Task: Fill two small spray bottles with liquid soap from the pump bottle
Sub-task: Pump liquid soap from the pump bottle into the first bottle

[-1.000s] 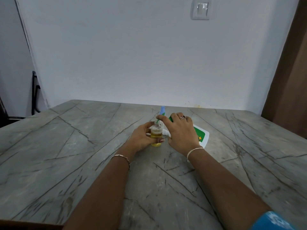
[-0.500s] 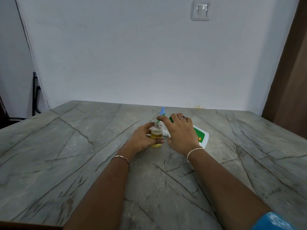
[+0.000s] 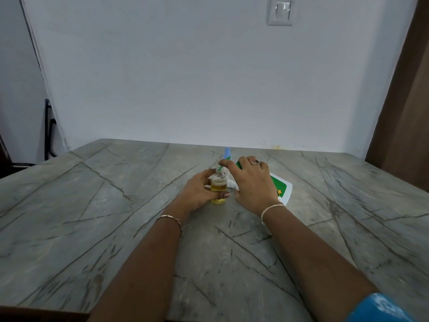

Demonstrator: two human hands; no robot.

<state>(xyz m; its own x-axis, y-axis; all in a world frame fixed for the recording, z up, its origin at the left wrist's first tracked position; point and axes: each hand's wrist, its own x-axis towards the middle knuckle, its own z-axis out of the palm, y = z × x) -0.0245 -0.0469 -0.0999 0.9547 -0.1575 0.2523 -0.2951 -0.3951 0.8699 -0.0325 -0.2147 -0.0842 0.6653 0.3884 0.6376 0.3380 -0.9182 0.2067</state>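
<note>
A small clear spray bottle point(image 3: 218, 185), open at the neck and partly filled with yellow liquid, stands upright on the stone table point(image 3: 92, 217). My left hand point(image 3: 197, 192) grips its body. My right hand point(image 3: 251, 184) lies over the green-and-white pump bottle point(image 3: 282, 190), fingers curled on its green pump head, whose spout point(image 3: 220, 169) points into the small bottle's neck. Behind them a second small bottle with a light blue cap point(image 3: 227, 153) is mostly hidden.
The table runs to a white wall at the back, with a light switch point(image 3: 279, 11) high up. A brown door or panel point(image 3: 408, 112) is on the right and a dark chair frame point(image 3: 48, 129) on the left.
</note>
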